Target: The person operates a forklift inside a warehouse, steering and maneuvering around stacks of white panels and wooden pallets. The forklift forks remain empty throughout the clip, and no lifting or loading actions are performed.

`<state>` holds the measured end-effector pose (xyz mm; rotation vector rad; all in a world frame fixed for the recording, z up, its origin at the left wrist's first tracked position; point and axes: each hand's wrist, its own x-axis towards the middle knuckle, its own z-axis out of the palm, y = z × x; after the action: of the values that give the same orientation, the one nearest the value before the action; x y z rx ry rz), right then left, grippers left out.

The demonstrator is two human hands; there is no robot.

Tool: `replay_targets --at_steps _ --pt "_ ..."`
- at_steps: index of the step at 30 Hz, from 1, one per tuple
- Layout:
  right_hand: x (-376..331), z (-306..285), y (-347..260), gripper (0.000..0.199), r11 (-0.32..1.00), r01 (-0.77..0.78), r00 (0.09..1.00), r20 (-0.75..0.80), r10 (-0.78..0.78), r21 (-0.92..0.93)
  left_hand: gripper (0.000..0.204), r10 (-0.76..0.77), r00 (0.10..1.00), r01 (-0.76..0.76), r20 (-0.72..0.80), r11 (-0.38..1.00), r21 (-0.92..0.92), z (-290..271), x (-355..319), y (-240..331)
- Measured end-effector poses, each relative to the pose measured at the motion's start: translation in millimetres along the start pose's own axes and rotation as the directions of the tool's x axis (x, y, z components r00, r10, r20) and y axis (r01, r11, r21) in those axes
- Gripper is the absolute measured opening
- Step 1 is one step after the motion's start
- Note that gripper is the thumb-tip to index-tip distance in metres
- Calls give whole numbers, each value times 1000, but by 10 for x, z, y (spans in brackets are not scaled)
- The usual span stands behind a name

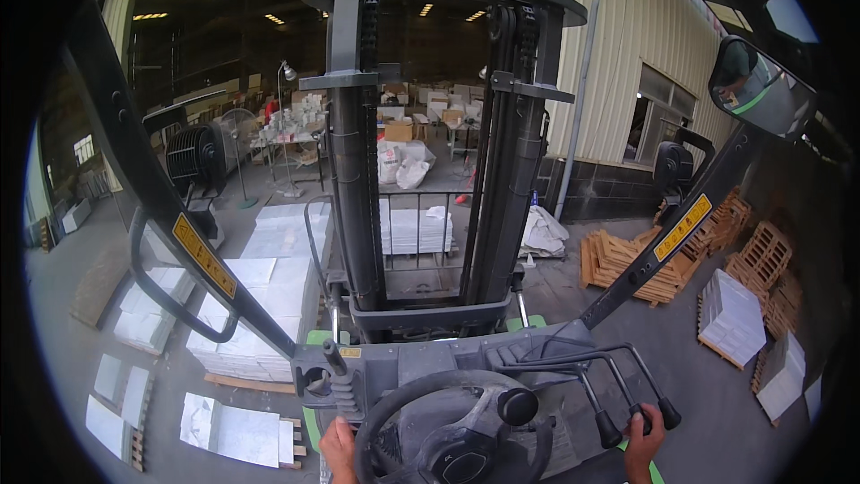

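The left hand [338,448] wraps its fingers around the steering wheel [452,426] rim, while the right hand [645,439] closes its fingers on a black-knobbed control lever [638,412].

Left hand [337,448] cut off at the wrist by the lower edge, fingers hidden behind the steering wheel [452,426] rim. Right hand [645,439] likewise cropped at the lower edge, fingertips lost behind the knobs of the control levers [627,403]; grip on them not clear. Lower arc of the wheel out of frame. Mast [430,170] blocking the middle of the stacked white slabs [415,229] beyond. Far tables and boxes [421,112] too small and dim to make out. Reflection in the side mirror [760,90] blurred. Wooden pallets [761,255] at the right bent and darkened by the rim.
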<state>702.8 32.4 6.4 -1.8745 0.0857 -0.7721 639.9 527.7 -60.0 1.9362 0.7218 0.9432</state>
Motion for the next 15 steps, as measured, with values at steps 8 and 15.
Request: replay_targets --at_steps 8,15 --pt "-147 20 -26 23 999 0 997 -82 3 36 47 -169 957 175 237 984 -4 -227 -5 -288" --pt "-179 1 -350 19 996 31 999 -28 -34 -88 43 -230 950 271 210 943 -192 -369 -29 85"
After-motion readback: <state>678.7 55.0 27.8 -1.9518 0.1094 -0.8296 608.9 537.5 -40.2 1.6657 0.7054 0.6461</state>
